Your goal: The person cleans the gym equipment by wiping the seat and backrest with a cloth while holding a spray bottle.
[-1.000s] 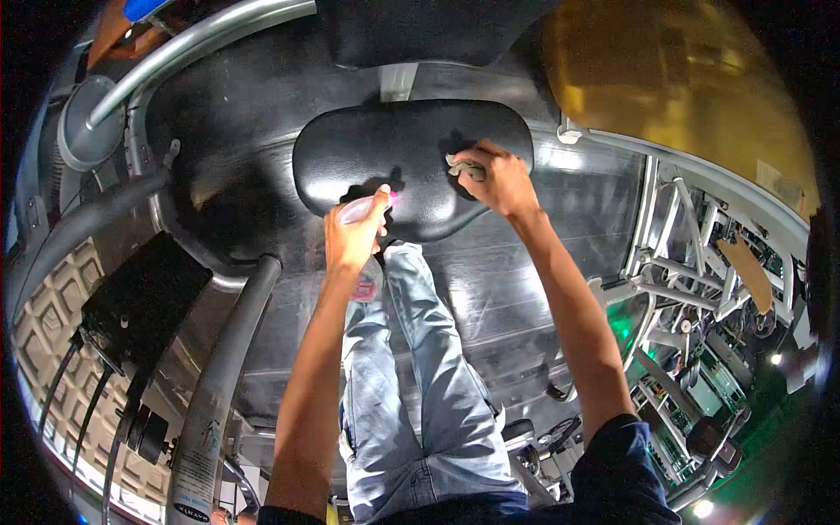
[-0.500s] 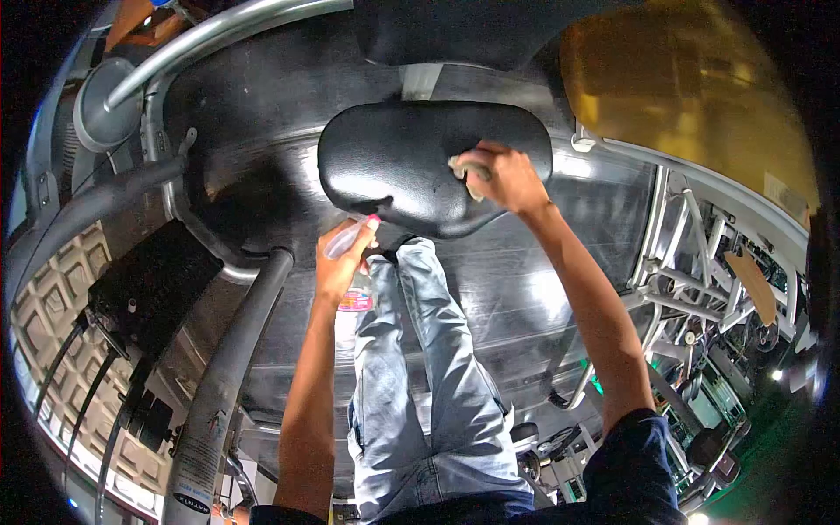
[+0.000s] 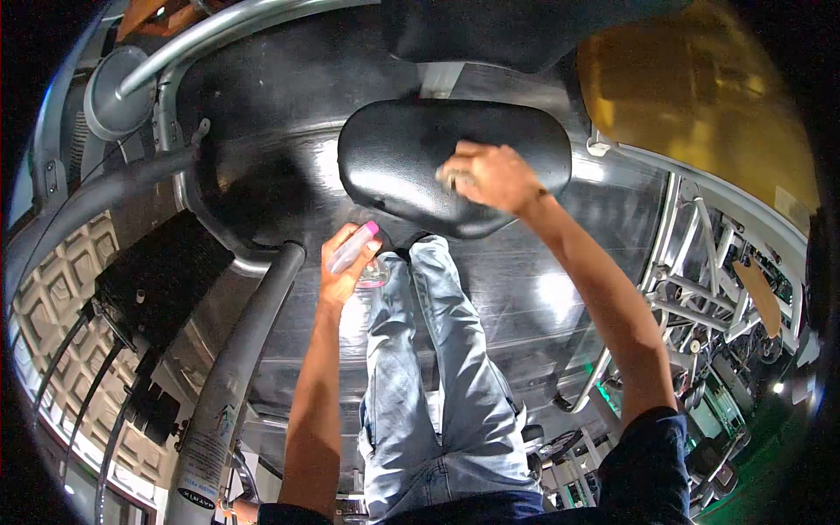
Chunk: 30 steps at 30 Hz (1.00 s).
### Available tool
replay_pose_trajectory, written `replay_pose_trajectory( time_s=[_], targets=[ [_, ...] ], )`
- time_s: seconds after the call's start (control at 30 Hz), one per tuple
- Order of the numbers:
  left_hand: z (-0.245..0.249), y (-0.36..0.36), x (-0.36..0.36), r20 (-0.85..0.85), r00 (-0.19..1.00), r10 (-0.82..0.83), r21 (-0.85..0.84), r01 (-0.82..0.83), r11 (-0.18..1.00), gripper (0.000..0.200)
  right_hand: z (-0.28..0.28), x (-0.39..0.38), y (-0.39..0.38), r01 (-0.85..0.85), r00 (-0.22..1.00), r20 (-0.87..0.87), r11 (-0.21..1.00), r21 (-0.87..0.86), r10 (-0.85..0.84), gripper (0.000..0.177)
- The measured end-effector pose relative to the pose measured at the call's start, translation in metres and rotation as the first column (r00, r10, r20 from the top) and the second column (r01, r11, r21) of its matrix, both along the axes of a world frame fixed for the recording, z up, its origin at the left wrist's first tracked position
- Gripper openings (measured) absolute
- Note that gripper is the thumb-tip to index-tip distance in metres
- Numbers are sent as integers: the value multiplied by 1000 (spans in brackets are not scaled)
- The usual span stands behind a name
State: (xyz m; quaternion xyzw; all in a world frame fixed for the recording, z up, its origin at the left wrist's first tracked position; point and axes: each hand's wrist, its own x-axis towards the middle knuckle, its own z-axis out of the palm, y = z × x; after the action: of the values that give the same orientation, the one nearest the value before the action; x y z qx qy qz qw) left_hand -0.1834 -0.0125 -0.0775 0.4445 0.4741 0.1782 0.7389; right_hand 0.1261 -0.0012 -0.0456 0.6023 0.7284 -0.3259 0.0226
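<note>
In front of my legs is a black padded seat (image 3: pixel 385 153) with a glossy, rounded surface. My right hand (image 3: pixel 500 178) is closed around a greyish cloth (image 3: pixel 449 178), pressed to the middle of the pad; most of the cloth is hidden under my fingers. Below the pad's left front edge, my left hand (image 3: pixel 336 273) grips a spray bottle (image 3: pixel 353 249) with a whitish head and a pink nozzle. The bottle's clear body shows partly behind my hand, and it is apart from the seat.
A thick grey metal tube (image 3: pixel 241 372) rises at the left beside a dark weight block (image 3: pixel 157 267). Another black pad (image 3: pixel 490 31) stands beyond the seat. A yellowish panel (image 3: pixel 691 96) fills the upper right, with white machine frames (image 3: pixel 700 271) below it.
My right hand has slid left across the pad with the cloth. The spray bottle in my left hand has tilted, so its pink nozzle sits slightly lower. The view has shifted a little.
</note>
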Motion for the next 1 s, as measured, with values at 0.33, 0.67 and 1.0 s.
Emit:
replay_pose_trajectory(
  time_s=[0.33,0.67,1.0],
  targets=[
    [6,5,0,7,998,60,-112,-59,992,29,-9,-50,-15,-294,955,21,954,-55,296,14],
    [3,4,-8,-118,983,143,-98,-155,983,11,-32,-49,35,-26,995,-90,969,245,49,21],
    [-5,-6,-18,-131,960,246,-128,-262,957,12,-5,-78,23,-323,946,-45,940,-106,320,14]
  ],
)
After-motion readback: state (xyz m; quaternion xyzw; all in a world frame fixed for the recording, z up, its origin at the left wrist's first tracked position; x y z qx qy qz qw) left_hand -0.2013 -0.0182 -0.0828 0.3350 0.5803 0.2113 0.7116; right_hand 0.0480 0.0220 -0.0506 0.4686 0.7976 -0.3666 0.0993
